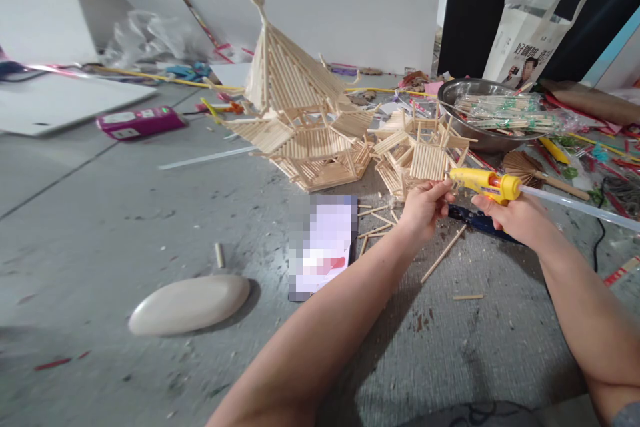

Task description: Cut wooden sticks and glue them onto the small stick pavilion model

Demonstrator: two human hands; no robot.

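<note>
Centre-right: right hand [517,213] grasping yellow plastic glue gun [475,180]; left hand [425,208] pinched closed, contents unclear, near nozzle [448,174]. Slip could burn it.

The gun [483,181] is smooth plastic, panel [429,160] and tower [295,73] matt wood, bowl [505,143] glossy metal, floor [190,233] dull.

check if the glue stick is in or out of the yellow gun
In: the glue stick enters the back of the yellow gun, a long length jutting out.

Yellow glue gun [474,181] in right hand [517,218], nozzle [447,174] just beside left hand [424,208], contact unclear.
</note>
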